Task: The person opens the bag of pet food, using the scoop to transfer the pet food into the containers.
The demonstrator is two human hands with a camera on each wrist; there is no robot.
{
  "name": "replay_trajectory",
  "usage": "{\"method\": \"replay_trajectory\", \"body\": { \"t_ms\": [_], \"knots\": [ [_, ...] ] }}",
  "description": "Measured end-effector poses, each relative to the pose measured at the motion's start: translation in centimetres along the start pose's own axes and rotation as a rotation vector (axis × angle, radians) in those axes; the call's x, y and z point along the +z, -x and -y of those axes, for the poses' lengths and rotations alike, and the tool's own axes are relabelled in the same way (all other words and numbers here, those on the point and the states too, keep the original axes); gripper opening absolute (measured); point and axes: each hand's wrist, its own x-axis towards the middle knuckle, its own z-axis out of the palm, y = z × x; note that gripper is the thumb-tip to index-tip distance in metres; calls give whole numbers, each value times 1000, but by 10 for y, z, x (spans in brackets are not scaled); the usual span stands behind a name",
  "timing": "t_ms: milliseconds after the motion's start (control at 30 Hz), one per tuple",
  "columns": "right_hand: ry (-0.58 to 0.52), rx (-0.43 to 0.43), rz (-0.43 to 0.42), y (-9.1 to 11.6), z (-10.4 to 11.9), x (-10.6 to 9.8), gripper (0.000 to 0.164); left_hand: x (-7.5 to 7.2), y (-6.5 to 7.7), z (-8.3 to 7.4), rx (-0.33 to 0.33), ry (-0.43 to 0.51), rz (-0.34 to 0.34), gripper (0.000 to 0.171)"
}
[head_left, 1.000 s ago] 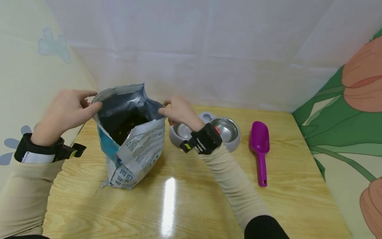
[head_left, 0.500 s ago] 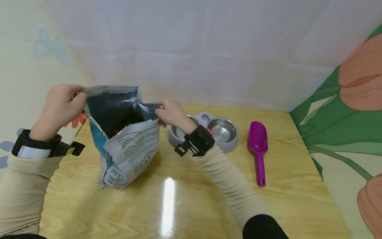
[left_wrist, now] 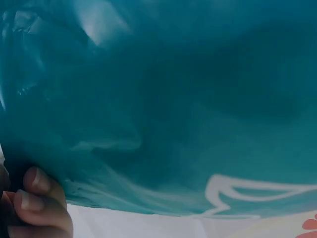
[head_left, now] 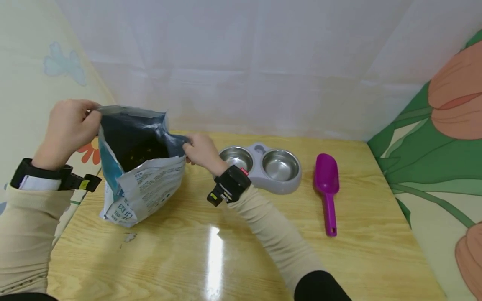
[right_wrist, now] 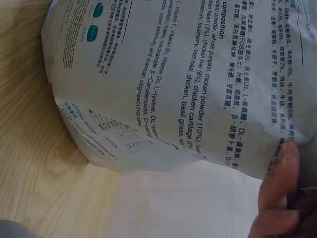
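Gripping the bag (head_left: 152, 182) by its upward-facing mouth, left hand (head_left: 69, 129) pinches the left edge, right hand (head_left: 202, 153) the right.

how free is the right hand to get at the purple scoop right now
Probably not yet: the right hand grips the bag by its rim. Once it lets go, likely yes: the purple scoop lies uncovered on the table, right of the double bowl.
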Motion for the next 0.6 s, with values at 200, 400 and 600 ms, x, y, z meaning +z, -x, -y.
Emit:
{"method": "replay_trajectory", "body": {
  "t_ms": [200, 400, 600],
  "knots": [
    [66, -10, -1, 6, -2, 3, 21, 1, 4, -4, 25, -29, 13, 35],
    [113, -10, 11, 16, -6, -2, 18, 5, 9, -16, 60, -29, 39, 31],
    [121, -10, 0, 29, -15, -6, 20, 8, 15, -28, 134, 9, 161, 27]
  ]
}}
